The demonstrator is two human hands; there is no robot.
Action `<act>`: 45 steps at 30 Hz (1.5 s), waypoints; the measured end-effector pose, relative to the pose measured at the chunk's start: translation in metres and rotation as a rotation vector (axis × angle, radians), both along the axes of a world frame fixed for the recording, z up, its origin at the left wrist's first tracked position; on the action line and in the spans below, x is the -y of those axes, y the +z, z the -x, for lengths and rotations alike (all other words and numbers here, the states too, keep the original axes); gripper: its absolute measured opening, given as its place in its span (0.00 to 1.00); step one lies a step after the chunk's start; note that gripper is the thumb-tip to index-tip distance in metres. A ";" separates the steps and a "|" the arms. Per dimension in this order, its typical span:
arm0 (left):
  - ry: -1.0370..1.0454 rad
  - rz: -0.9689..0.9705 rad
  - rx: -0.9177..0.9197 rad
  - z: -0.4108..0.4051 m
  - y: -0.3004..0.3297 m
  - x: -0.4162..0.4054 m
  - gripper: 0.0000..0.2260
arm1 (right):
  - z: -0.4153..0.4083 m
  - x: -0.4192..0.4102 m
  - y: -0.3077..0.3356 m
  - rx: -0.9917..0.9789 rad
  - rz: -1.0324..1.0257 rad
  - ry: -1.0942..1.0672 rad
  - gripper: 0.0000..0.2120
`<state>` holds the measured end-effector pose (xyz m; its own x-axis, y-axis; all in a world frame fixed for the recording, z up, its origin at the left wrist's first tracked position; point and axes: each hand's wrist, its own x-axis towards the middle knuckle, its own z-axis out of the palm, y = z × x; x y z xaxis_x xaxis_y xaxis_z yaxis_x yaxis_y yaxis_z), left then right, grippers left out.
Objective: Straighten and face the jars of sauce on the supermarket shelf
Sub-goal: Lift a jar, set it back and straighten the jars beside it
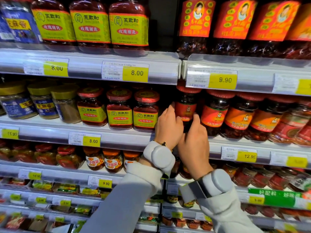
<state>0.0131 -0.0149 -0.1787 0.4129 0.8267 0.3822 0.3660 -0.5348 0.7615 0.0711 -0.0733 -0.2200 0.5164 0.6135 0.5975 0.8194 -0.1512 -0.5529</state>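
- Red-labelled jar [186, 105] stands at the left end of its row on the middle shelf [117, 135], just under the 9.90 tag [222, 80]; it is the landmark for the rest.
- Left hand [168, 126] wraps the jar's left side and the right hand [193, 140] its right and lower front. The fingers of both are curled round the glass, I judge so that the jar can be turned and not only pushed.
- The label with the portrait points nearly to the front, so the facing of this jar looks almost done; whether it needs more turn I cannot tell, as the hands cover the lower part.
- Right of the jar the same red jars [213, 113] run on in a row, their labels turned slightly different ways, so they probably come next.
- Left of the jar there is a dark gap, then the yellow-label jars [145, 111], which already face forward in a tidy line.
- The jar stands close to the shelf's front edge, where a faced product belongs.
- Glass is smooth and heavy, so a grip from both sides is safer than one hand.
- Each wrist carries a grey band [161, 157], below the jar.
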 end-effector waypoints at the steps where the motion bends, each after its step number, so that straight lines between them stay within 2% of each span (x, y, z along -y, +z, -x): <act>1: -0.007 0.019 -0.019 0.000 -0.001 -0.001 0.20 | 0.002 -0.001 -0.002 -0.007 0.007 -0.001 0.28; 7: 0.041 0.054 -0.001 -0.004 -0.005 -0.006 0.21 | 0.007 -0.001 -0.005 -0.113 -0.088 0.004 0.25; 12: 0.073 0.009 -0.035 -0.007 -0.012 0.000 0.21 | 0.011 0.007 -0.006 -0.078 -0.167 -0.041 0.21; 22: 0.107 -0.031 -0.103 -0.008 -0.012 0.003 0.25 | 0.004 0.017 -0.001 -0.079 -0.120 -0.064 0.25; 31: 0.126 -0.017 -0.119 -0.008 -0.013 0.005 0.22 | 0.003 0.017 -0.003 -0.086 -0.143 -0.086 0.23; 39: 0.005 -0.011 -0.036 0.001 -0.015 0.007 0.19 | 0.008 0.016 0.008 -0.029 -0.244 -0.074 0.19; 45: -0.019 -0.096 0.252 0.035 -0.005 0.009 0.17 | 0.030 0.004 0.025 0.037 -0.309 -0.007 0.16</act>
<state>-0.0220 -0.0241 -0.1838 0.3100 0.7747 0.5511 0.1610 -0.6140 0.7727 0.0413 -0.0777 -0.1953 0.4942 0.3961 0.7739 0.8394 0.0142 -0.5433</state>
